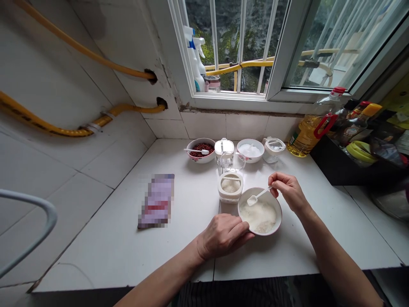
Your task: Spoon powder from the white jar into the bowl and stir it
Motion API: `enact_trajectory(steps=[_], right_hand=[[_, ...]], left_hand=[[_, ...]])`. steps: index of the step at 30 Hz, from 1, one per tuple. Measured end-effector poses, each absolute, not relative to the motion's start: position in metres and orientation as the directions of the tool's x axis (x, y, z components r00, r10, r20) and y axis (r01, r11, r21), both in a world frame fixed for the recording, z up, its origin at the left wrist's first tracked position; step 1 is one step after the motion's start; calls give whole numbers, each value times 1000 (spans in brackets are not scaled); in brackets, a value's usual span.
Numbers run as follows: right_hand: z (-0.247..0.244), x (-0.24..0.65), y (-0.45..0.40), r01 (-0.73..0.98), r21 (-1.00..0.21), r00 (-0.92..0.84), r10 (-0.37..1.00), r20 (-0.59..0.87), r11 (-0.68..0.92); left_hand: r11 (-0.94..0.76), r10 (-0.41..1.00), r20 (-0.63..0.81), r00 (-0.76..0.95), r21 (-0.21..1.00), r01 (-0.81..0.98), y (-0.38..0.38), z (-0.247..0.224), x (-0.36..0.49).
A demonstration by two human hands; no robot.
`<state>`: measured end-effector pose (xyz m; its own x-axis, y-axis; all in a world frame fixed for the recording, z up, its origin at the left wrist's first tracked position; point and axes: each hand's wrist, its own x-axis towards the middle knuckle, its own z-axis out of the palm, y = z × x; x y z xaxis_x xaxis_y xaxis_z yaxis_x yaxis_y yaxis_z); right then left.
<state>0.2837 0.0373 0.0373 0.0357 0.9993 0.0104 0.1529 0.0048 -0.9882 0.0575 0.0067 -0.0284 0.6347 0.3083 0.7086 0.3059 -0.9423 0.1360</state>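
My right hand [286, 190] pinches the handle of a small white spoon [253, 200], whose scoop hangs over a white bowl [280, 221] of pale grainy powder. My left hand [227, 234] grips the near left rim of that bowl. Touching or close beside the bowl on its left stands a clear-and-white jar [230, 197] with its lid up, holding similar pale contents. Behind are a bowl of dark red beans [200, 159] with another white spoon [204, 152] across it, a closed jar [224, 147], a bowl of white grains [251, 158] and a second lidded jar [273, 149].
A purple blurred packet [157, 202] lies on the white counter [111, 247] at left. At the back right stand an oil bottle [302, 134] and a black box [329, 162] of bottles. A window and tiled wall are behind.
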Motion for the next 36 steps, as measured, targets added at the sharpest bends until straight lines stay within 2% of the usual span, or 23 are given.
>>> enact_trajectory(steps=[4,8,11,13,15,17,19,21,23,25,28,30,36], right_hand=[[37,284,39,48,-999,67,998,1,-2],[39,278,35,-22,-997,87,994,70,72],[39,269,28,45,-979,53,978,202,200],[36,263,23,159,-941,15,952,306,300],[32,259,22,339,-828,-68,889,452,447],[28,257,23,502,-618,-207,778,593,605],[25,256,25,575,-414,-332,664,670,706],[25,257,26,583,-335,-371,609,702,741],[28,259,25,572,-365,-326,612,721,735],[33,263,21,555,-477,-217,672,708,681],[39,272,16,500,-691,-46,813,581,522],[41,276,16,487,-756,-27,873,487,437],[34,274,24,591,-679,-197,894,401,435]], left_hand=[[-942,307,710,634,134,307,7,-28,58],[-942,304,714,631,124,313,7,-29,58],[-941,306,714,630,126,314,7,-29,58],[-940,310,713,629,132,314,7,-29,58],[-940,311,712,630,131,316,7,-28,58],[-940,307,713,630,125,317,7,-28,58],[-941,305,715,630,122,317,7,-29,58],[-940,309,713,630,126,318,7,-29,58],[-938,313,707,634,127,322,7,-29,58],[-937,315,704,636,122,328,7,-29,58],[-936,316,703,637,124,328,6,-28,57],[-937,318,702,638,131,323,6,-28,57],[-937,321,701,637,135,323,6,-28,57]])
